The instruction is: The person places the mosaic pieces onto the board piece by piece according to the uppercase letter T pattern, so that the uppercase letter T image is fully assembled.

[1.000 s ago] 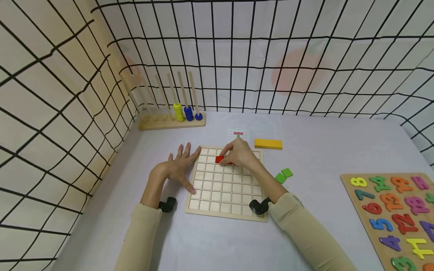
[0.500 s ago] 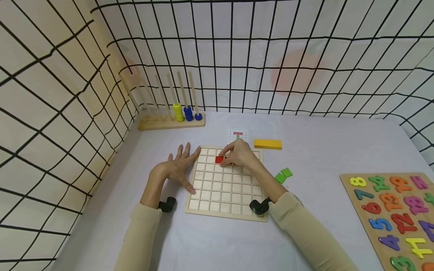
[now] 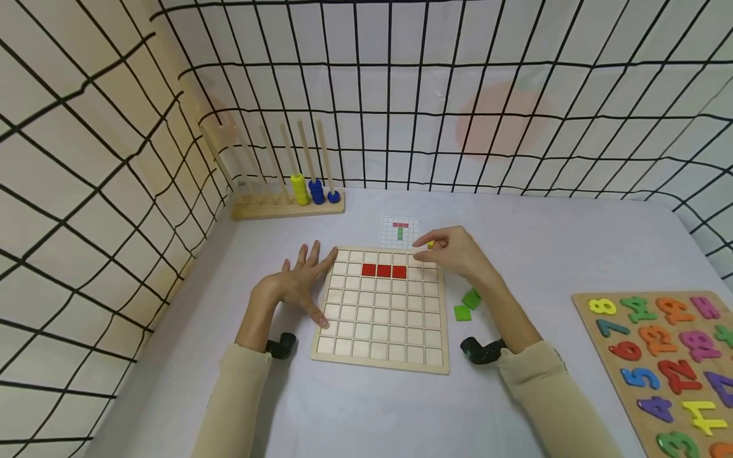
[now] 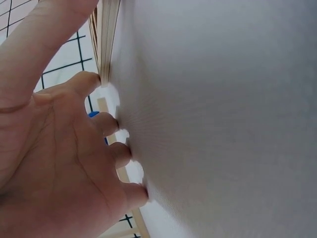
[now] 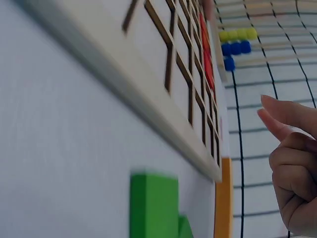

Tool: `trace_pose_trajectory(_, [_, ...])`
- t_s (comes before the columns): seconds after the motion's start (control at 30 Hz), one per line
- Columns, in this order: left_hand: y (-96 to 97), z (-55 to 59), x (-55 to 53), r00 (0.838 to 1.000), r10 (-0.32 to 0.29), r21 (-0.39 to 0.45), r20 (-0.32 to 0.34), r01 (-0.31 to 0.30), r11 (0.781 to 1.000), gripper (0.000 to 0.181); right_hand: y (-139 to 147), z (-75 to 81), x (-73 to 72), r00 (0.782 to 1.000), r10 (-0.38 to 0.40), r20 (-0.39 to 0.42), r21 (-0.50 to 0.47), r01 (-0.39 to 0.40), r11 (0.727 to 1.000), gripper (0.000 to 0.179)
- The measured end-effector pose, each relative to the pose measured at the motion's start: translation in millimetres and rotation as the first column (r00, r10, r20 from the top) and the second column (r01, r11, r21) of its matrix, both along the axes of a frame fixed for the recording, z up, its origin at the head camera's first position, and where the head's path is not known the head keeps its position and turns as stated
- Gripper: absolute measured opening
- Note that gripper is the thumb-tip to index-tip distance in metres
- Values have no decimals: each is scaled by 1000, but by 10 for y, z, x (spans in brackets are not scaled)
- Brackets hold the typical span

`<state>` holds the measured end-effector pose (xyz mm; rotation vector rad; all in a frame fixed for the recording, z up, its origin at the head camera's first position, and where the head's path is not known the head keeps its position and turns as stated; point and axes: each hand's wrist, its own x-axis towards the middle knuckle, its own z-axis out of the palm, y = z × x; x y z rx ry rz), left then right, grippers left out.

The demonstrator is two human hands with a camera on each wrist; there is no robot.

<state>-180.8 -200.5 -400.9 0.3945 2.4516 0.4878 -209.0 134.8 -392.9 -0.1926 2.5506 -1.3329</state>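
Observation:
My left hand (image 3: 296,284) rests at the left edge of a wooden grid board (image 3: 375,367), fingers spread, with its thumb on the frame. In the left wrist view, that hand's fingertips touch the white tabletop beside the board. Three red square tiles (image 3: 384,271) lie side by side in the board's second row from the far side. My right hand (image 3: 455,252) hovers over the board's far right corner. Its thumb and index finger point left with a gap between them and hold nothing; the other fingers are curled. Green tiles (image 3: 462,313) lie right of the board, partly covered by the right forearm.
Behind the board lies a pattern card (image 3: 399,233) with a red and green T. A yellow block (image 5: 224,198) is mostly hidden by the right hand in the head view. A bead abacus (image 3: 292,208) stands at back left, a number puzzle board (image 3: 624,375) at right.
My right hand has let go of the red tile and moved right, off the red row. All three red tiles now show, as does a nearer green tile. The left hand stays in place.

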Motion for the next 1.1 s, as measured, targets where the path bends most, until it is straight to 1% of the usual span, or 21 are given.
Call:
trace_pose_trajectory(0.07, [0,3,4,1000,2,3,-1,-2,1000,151,143,33,16,1000,-10,-12,24,10,1000,30])
trace_pose_trajectory(0.17, [-4,4,12,1000,2,-3,0,-2,1000,151,370,84,44,1000,-13,-5,69,13,998,33])
trace_pose_trajectory(0.37, [-13,2,18,1000,5,4,1,-5,1000,151,799,127,106,997,42,72,127,-51,991,43])
trace_pose_trajectory(0.5, [-26,2,18,1000,7,8,1,-7,1000,151,999,69,135,989,66,133,125,-83,989,46])
trace_pose_trajectory(0.73, [-25,7,16,1000,9,10,0,-9,1000,151,1172,-78,141,967,113,227,76,-134,988,49])
trace_pose_trajectory(0.83, [-16,3,12,1000,7,14,-1,-7,1000,151,1218,-118,146,956,132,262,84,-159,984,49])
trace_pose_trajectory(0.97, [-4,-1,8,1000,7,14,-2,-7,1000,151,1262,-161,150,945,145,293,92,-179,980,50])
trace_pose_trajectory(1.1, [8,6,10,1000,9,14,-3,-9,1000,151,1280,-180,147,944,140,299,91,-174,981,49])
